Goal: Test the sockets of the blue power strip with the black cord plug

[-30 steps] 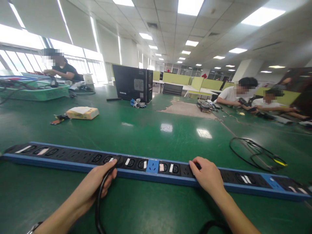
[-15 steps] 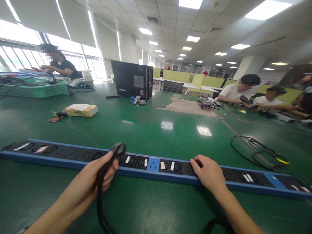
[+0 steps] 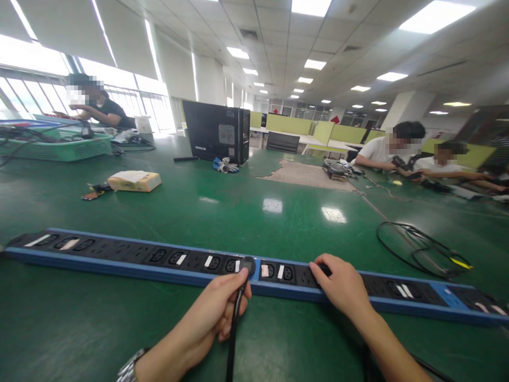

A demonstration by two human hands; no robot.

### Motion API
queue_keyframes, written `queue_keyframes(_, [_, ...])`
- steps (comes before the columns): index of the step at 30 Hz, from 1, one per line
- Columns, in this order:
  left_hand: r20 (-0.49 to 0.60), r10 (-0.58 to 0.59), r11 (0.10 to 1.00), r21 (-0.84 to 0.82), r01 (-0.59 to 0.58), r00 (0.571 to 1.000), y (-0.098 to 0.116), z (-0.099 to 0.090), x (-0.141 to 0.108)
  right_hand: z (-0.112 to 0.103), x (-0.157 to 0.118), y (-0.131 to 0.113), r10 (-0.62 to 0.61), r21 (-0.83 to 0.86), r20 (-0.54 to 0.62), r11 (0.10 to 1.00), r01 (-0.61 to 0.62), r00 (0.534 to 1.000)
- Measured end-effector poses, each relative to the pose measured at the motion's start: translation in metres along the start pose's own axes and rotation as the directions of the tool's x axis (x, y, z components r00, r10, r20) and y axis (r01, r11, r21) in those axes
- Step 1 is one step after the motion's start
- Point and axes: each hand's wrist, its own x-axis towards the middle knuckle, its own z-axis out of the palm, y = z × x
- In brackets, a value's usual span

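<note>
A long blue and black power strip point(image 3: 159, 268) lies across the green table. My left hand point(image 3: 226, 302) is closed on a black plug point(image 3: 248, 264), which sits over the blue socket near the strip's middle; its black cable hangs down toward me. Whether the plug is seated in the socket cannot be made out. To the right, my right hand point(image 3: 338, 281) rests at the strip, fingers closed round a dark piece point(image 3: 325, 269) that is mostly hidden, probably another plug. White labels mark several sockets.
Beyond the strip stand a black computer case point(image 3: 217, 132), gloves point(image 3: 226, 165), a tissue pack point(image 3: 135, 181) and a green basket point(image 3: 75, 148). A coiled black cable point(image 3: 413, 244) lies right. People sit at the far left and right.
My left hand has moved right along the strip with the plug, from left of the middle to the blue socket. My right hand has stayed in nearly the same place.
</note>
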Motion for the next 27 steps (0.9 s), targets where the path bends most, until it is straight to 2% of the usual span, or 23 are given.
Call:
queue_keyframes(6, [0.047,-0.048,0.998,-0.047,0.050,0.998,0.002,0.002,0.004,0.000,0.001,0.001,-0.018,0.001,-0.004,1.000,0.018,1.000])
queue_keyframes(10, [0.065,-0.035,0.999,-0.026,0.037,0.997,0.006,0.003,0.003,0.000,0.002,0.002,-0.016,0.000,-0.002,1.000,0.016,1.000])
queue_keyframes(16, [0.042,-0.041,0.998,-0.049,0.043,0.998,0.004,0.001,0.007,0.000,0.002,0.001,-0.010,-0.005,-0.009,1.000,0.010,1.000])
queue_keyframes(22, [0.052,-0.033,0.998,-0.045,0.036,0.998,-0.006,0.007,0.007,0.000,0.001,0.001,-0.010,-0.009,-0.011,1.000,0.010,1.000])
queue_keyframes(27, [0.001,-0.017,1.000,0.018,0.017,1.000,-0.005,0.008,0.009,-0.001,0.001,0.000,-0.001,-0.003,-0.003,1.000,0.001,1.000])
